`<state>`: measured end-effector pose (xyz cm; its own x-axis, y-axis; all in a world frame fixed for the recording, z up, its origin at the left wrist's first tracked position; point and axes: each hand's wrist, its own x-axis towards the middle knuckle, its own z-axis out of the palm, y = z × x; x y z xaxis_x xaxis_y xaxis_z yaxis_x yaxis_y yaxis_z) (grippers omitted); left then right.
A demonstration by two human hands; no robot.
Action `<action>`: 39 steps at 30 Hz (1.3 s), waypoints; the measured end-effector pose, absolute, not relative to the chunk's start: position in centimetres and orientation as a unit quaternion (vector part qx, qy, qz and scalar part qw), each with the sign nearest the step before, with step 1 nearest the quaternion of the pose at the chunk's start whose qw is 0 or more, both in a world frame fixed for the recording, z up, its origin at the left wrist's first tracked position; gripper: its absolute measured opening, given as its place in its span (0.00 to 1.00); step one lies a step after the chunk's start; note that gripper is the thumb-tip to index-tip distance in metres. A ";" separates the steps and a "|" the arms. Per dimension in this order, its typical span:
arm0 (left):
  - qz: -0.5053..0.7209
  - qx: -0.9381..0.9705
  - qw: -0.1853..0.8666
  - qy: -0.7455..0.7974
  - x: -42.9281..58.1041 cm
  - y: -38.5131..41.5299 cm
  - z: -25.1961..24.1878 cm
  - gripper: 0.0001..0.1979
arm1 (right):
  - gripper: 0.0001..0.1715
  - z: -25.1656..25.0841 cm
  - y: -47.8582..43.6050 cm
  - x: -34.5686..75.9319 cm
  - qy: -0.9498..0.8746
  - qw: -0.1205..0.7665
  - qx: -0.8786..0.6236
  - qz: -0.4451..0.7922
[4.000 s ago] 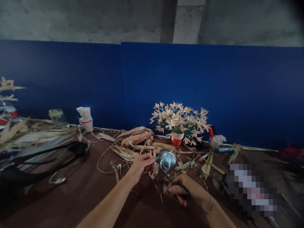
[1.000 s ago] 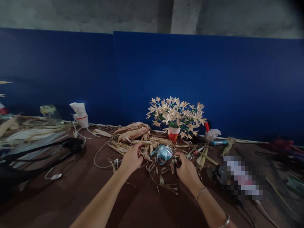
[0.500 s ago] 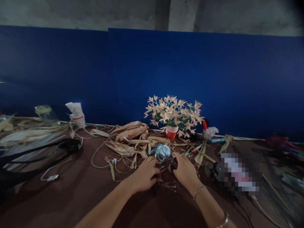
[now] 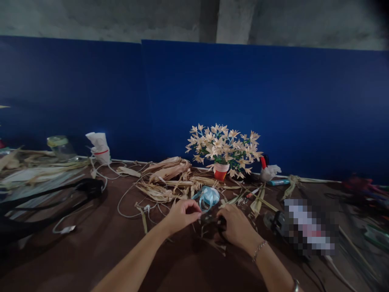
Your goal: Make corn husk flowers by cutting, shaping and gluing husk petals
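Note:
My left hand (image 4: 181,215) hovers low over the brown table (image 4: 91,259), its fingers pinched together on something I cannot make out, just in front of a roll of light blue ribbon (image 4: 208,196). My right hand (image 4: 236,227) is closed around the black scissors (image 4: 219,225), right beside the left hand. Scraps of dry husk (image 4: 215,244) lie under and around both hands. A pile of dry corn husks (image 4: 167,178) sits behind them.
A red cup of husk flowers (image 4: 223,151) stands by the blue wall panel. A white cable (image 4: 127,202) loops left of my hands. A black strap (image 4: 54,198), a glass jar (image 4: 60,147) and a white cup (image 4: 99,149) lie left; a blurred dark object (image 4: 306,229) lies right.
Over four seconds both hands went forward toward the ribbon, then drew back together. In the last half second the left hand's fingers pinched up near the scissors; the view shifted slightly.

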<state>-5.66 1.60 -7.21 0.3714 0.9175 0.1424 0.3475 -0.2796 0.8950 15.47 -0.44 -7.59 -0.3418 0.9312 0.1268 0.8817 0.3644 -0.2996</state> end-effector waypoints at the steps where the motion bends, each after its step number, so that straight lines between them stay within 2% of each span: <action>1: 0.356 0.712 0.412 0.443 -5.7 1.7 -7.3 0.07 | 0.16 -7.6 -0.5 15.7 -0.817 0.134 -0.552 0.099; 9: 0.397 0.714 0.340 0.466 -5.8 2.8 -8.7 0.06 | 0.24 -6.8 -0.7 16.9 -0.831 0.084 -0.511 0.203; 15: 0.353 0.780 0.194 0.479 -6.0 2.5 -8.2 0.04 | 0.26 -7.0 -0.6 17.4 -0.833 0.087 -0.494 0.232; 21: 0.250 0.852 0.115 0.446 -5.5 2.2 -8.9 0.03 | 0.27 -6.3 -0.5 17.7 -0.837 0.104 -0.471 0.258; 28: 0.206 0.862 0.078 0.457 -5.1 2.0 -9.2 0.04 | 0.24 -5.4 -0.6 17.7 -0.822 0.067 -0.498 0.269; 39: 0.195 0.866 0.081 0.453 -4.8 1.9 -9.1 0.04 | 0.27 -7.3 -0.8 18.1 -0.818 0.006 -0.512 0.261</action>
